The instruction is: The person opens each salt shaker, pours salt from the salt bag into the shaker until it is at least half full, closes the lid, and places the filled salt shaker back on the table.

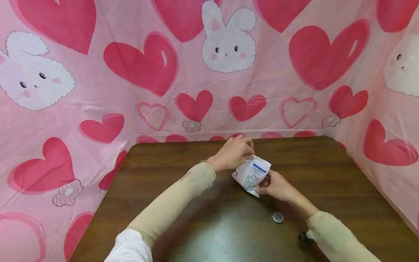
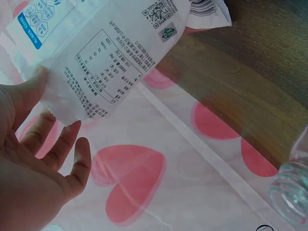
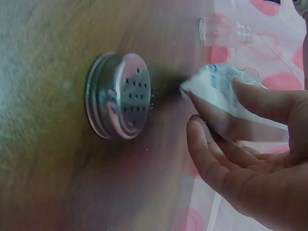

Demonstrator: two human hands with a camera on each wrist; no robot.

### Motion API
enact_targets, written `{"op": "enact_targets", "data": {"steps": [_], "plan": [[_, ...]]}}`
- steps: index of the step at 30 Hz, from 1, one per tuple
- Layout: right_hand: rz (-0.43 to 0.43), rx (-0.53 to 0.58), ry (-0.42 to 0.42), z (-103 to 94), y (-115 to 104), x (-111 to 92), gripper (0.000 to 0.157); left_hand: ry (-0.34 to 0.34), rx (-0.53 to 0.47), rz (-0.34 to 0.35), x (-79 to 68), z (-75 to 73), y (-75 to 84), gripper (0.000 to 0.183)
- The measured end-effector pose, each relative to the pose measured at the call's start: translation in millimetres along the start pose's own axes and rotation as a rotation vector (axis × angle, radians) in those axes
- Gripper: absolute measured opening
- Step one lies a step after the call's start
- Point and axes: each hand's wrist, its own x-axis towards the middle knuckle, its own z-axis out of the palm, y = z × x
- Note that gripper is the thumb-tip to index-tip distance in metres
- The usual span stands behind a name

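A soft white packet (image 1: 253, 173) with blue and black print is held tilted above the wooden table, between both hands. My left hand (image 1: 233, 152) pinches its upper end; in the left wrist view the thumb (image 2: 31, 91) lies on the printed face. At the lower right corner, my right hand (image 1: 278, 185) grips the packet between thumb and fingers. Below the right hand a round metal shaker lid (image 1: 278, 217) with small holes lies on the table, holed face up. A few white grains (image 3: 153, 101) show beside the lid in the right wrist view.
A clear glass jar (image 3: 224, 31) stands on the table near the far edge, partly seen by the left wrist too. Some dark object (image 1: 306, 238) sits by the right sleeve, partly covered. Pink heart-patterned cloth (image 1: 226, 83) surrounds the brown table (image 1: 183, 156).
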Motion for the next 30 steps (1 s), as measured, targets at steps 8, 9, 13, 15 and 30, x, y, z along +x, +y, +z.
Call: {"op": "enact_targets", "data": {"steps": [8, 9, 13, 15, 30], "plan": [[0.051, -0.032, 0.026, 2.0, 1, -7, 0.038, 0.056, -0.010, 0.004, -3.0, -12.6, 4.0, 0.014], [0.063, -0.034, 0.035, 2.0, 1, -8, 0.033, 0.062, -0.012, 0.001, -3.3, -14.3, 4.5, 0.014], [0.095, -0.008, 0.058, 2.2, 5, -12, 0.019, 0.076, -0.022, -0.026, -5.6, -19.3, 5.8, 0.014], [0.088, 0.007, 0.073, 1.7, 8, -13, 0.018, 0.084, -0.030, -0.047, -7.0, -21.7, 5.7, 0.013], [0.028, -0.014, 0.128, -2.8, 6, -17, 0.013, 0.133, -0.048, -0.129, -9.7, -34.4, 7.5, 0.014]]}}
